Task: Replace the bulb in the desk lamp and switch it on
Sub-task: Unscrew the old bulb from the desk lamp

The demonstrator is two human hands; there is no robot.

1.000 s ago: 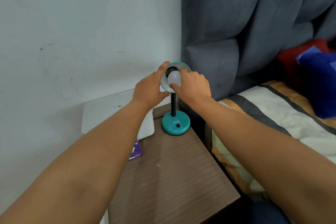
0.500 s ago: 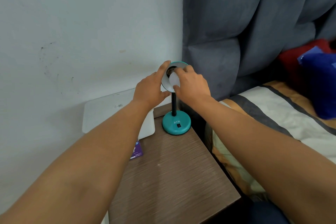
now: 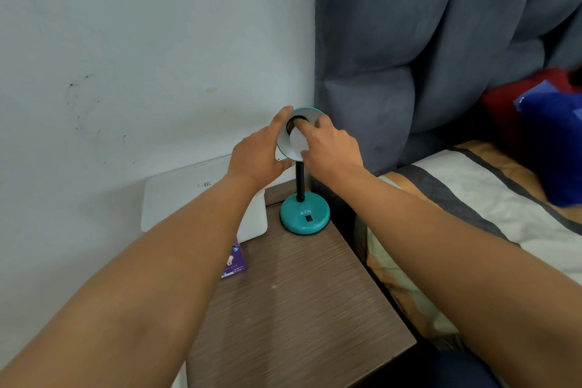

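Observation:
A small teal desk lamp stands at the back of a brown bedside table [image 3: 293, 299], with a round base [image 3: 305, 214], a black switch on it, and a black stem. Its shade [image 3: 307, 112] faces me. My left hand [image 3: 259, 153] grips the shade's left rim, thumb under it. My right hand [image 3: 330, 148] holds a white bulb [image 3: 297, 143] inside the shade, fingers wrapped around its right side. The dark socket shows just above the bulb; I cannot tell how deep the bulb sits.
A white flat box [image 3: 185, 195] leans against the wall left of the lamp. A purple card [image 3: 235, 260] lies on the table's left edge. A grey padded headboard [image 3: 409, 57] and a bed with a striped sheet [image 3: 472, 198] are to the right.
My right hand has pushed the bulb further up into the shade and turned around it. My left hand has stayed on the rim.

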